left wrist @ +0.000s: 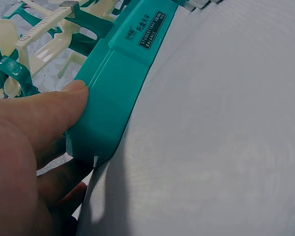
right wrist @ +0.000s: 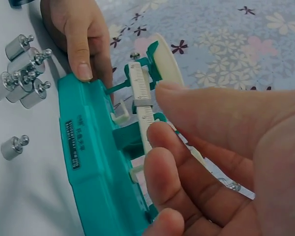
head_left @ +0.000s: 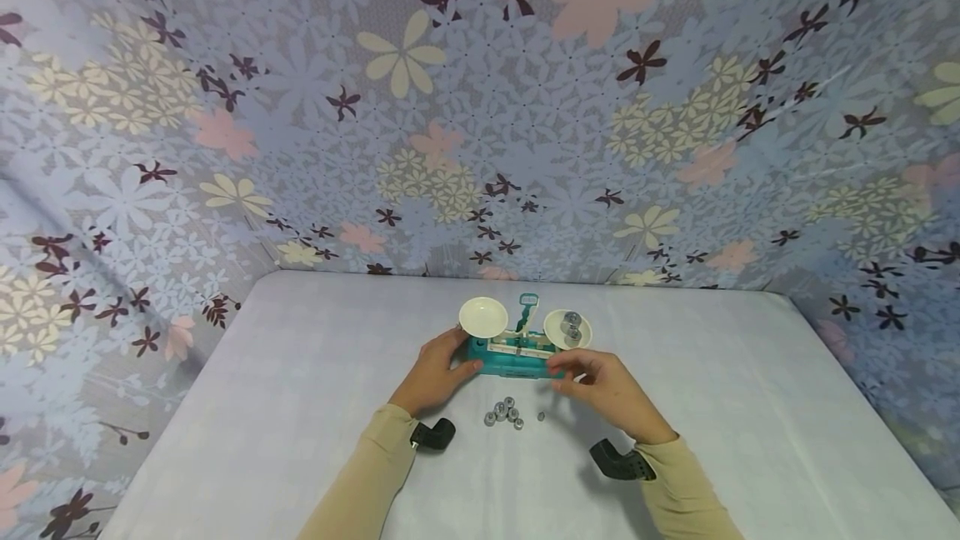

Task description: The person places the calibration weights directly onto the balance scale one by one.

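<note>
A teal student balance (head_left: pixel 517 367) with cream pans stands on the table. My left hand (head_left: pixel 435 372) grips its left end; in the left wrist view the thumb (left wrist: pixel 71 101) lies on the teal base (left wrist: pixel 113 93) and the other fingers pass behind and below. My right hand (head_left: pixel 600 386) hovers at the right end with fingers loosely bent. In the right wrist view nothing shows between its fingertips, close to the graduated beam (right wrist: pixel 140 88). Metal weights (head_left: pixel 572 326) sit in the right pan (head_left: pixel 553 330); the left pan (head_left: pixel 483 317) holds nothing visible.
Several metal weights (head_left: pixel 501 411) stand in a cluster on the table before the balance. One small weight (head_left: pixel 541 417) stands apart to their right. Flowered fabric (head_left: pixel 480 148) rises behind the white-covered table (head_left: pixel 300 407) and along its sides.
</note>
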Available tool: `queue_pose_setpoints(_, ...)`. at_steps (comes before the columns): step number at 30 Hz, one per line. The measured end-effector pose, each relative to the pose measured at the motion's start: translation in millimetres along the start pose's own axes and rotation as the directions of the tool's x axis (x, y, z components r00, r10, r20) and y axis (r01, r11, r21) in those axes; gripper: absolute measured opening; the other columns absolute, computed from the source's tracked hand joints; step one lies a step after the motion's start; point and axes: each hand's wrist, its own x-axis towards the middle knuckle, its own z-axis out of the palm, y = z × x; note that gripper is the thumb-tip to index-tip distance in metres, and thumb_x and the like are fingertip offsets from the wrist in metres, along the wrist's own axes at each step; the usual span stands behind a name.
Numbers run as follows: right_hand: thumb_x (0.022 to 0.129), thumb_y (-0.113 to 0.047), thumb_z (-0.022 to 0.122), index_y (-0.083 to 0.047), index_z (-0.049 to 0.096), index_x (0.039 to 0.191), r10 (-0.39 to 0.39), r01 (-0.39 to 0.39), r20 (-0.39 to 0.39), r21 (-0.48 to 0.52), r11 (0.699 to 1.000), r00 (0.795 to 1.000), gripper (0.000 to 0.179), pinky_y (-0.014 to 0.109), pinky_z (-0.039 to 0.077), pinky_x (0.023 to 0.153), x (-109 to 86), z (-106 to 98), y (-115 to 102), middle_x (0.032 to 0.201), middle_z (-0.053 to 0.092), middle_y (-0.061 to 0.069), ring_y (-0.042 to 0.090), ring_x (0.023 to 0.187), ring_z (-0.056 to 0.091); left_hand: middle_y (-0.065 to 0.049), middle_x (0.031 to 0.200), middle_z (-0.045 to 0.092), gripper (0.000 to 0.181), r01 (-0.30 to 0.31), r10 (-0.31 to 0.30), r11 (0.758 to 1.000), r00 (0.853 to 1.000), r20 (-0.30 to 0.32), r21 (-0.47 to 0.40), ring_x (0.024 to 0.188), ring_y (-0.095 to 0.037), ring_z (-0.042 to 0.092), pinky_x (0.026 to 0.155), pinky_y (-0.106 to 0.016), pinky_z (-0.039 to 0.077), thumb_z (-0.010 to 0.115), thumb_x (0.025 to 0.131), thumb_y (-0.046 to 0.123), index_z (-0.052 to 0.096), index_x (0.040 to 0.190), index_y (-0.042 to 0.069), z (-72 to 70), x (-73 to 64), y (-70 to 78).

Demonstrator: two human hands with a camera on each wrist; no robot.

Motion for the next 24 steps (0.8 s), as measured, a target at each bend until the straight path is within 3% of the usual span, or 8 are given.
queue_pose_setpoints(9,0.085,-0.018,0.068,-0.012,0.066,0.106,-0.002,0.002,0.103,-0.004,1.000,0.995,0.022,0.030,0.051,0.067,-2.1,2.9,-9.9,0.102,0.065,0.010,0.023,0.080,0.059,-0.010,0.144,0.038,0.064,-0.005,0.005,1.000,1.000,0.002,-0.004,0.135,-0.023,0.031,0.111,-0.044,0.023,0.056,0.091,0.040,0.037,0.141,0.007,-0.2,0.5,-1.1)
queue_pose_setpoints(13,0.084,-0.015,0.068,-0.010,0.066,0.105,0.010,-0.006,0.121,-0.035,0.999,0.993,0.021,0.031,0.049,0.067,1.1,6.8,3.1,0.099,0.066,0.013,0.022,0.077,0.058,-0.008,0.145,0.036,0.064,0.011,-0.011,1.000,1.000,0.011,-0.006,0.135,-0.021,0.030,0.111,-0.043,0.022,0.056,0.091,0.041,0.036,0.142,0.008,0.6,0.9,-1.7)
queue_pose_setpoints(19,0.084,-0.017,0.069,-0.010,0.068,0.104,0.019,-0.010,0.154,-0.057,0.998,0.988,0.022,0.028,0.048,0.061,7.1,11.8,31.9,0.090,0.066,0.001,0.017,0.073,0.058,-0.007,0.146,0.036,0.065,0.023,-0.023,1.000,1.000,0.012,-0.014,0.135,-0.020,0.030,0.111,-0.041,0.023,0.056,0.090,0.042,0.036,0.142,0.009,2.0,1.1,-3.0)
queue_pose_setpoints(24,0.082,-0.023,0.070,-0.011,0.070,0.102,0.018,-0.011,0.180,-0.039,0.999,0.984,0.023,0.027,0.049,0.059,8.0,12.5,37.7,0.090,0.067,0.001,0.016,0.073,0.059,-0.007,0.146,0.036,0.065,0.022,-0.022,1.000,1.000,0.006,-0.015,0.135,-0.020,0.030,0.111,-0.041,0.023,0.056,0.090,0.042,0.036,0.143,0.009,2.1,1.5,-3.7)
